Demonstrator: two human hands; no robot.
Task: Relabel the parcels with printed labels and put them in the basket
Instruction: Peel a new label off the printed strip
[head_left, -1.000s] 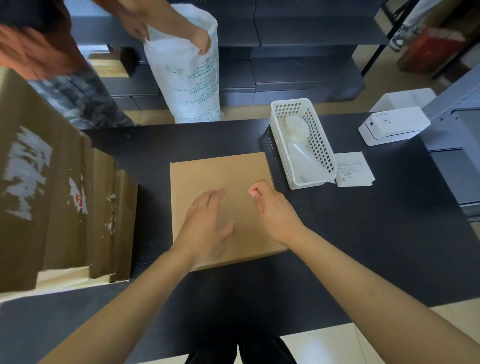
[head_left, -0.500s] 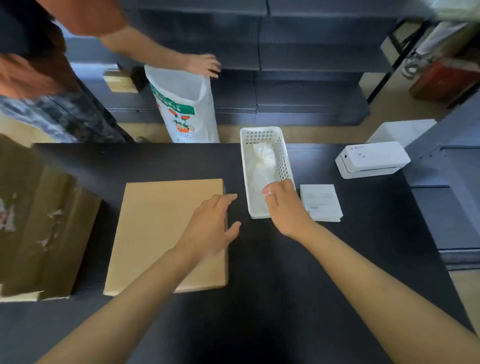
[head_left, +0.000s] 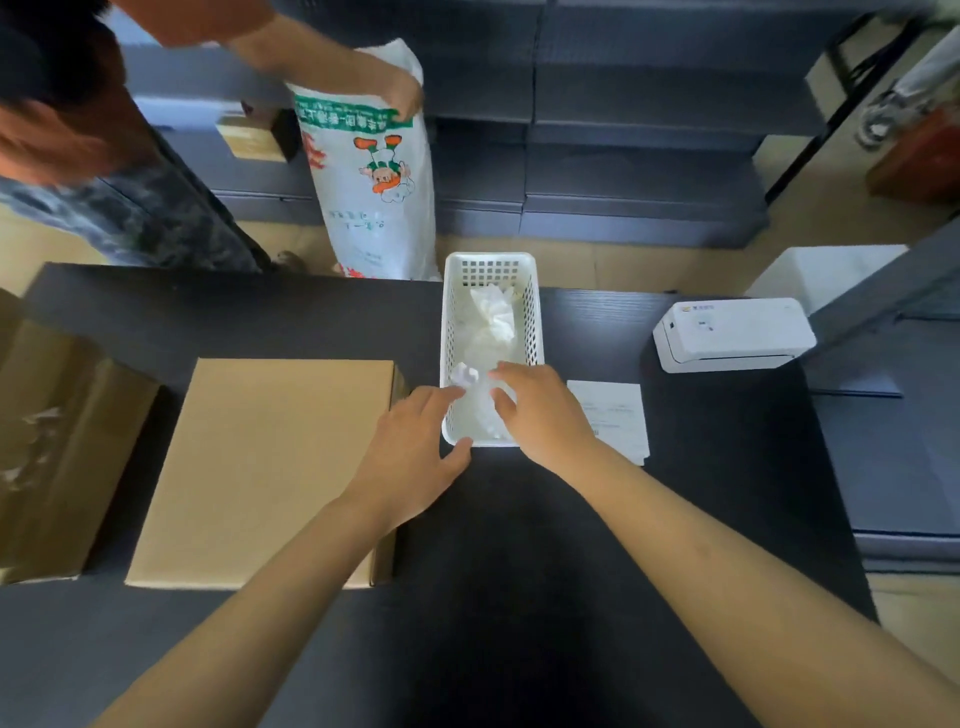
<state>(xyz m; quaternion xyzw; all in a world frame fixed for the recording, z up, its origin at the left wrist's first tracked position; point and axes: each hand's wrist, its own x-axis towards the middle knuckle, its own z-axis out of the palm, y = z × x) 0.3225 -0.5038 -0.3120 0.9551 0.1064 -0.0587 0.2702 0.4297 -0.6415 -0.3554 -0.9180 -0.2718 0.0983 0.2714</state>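
Note:
A flat brown cardboard parcel (head_left: 265, 467) lies on the black table (head_left: 519, 597), left of centre. A white perforated basket (head_left: 532, 322) stands beside it, with crumpled white paper (head_left: 491, 312) inside. My left hand (head_left: 415, 457) rests at the basket's near left corner, fingers straight against its wall. My right hand (head_left: 540, 410) hovers over the basket's near end with relaxed, spread fingers and holds nothing. A small crumpled white scrap (head_left: 464, 374) lies in the basket just off its fingertips. Printed labels (head_left: 615, 415) lie right of the basket.
A white label printer (head_left: 732, 335) sits at the table's far right. A larger open cardboard box (head_left: 57, 447) stands at the left edge. Beyond the table another person (head_left: 104, 130) holds a tall white printed sack (head_left: 374, 182) in front of grey shelving.
Both my hands left the parcel and moved right to the basket. The right hand went from pinched fingers to spread ones over the basket, where a small scrap now lies. The view shifted right.

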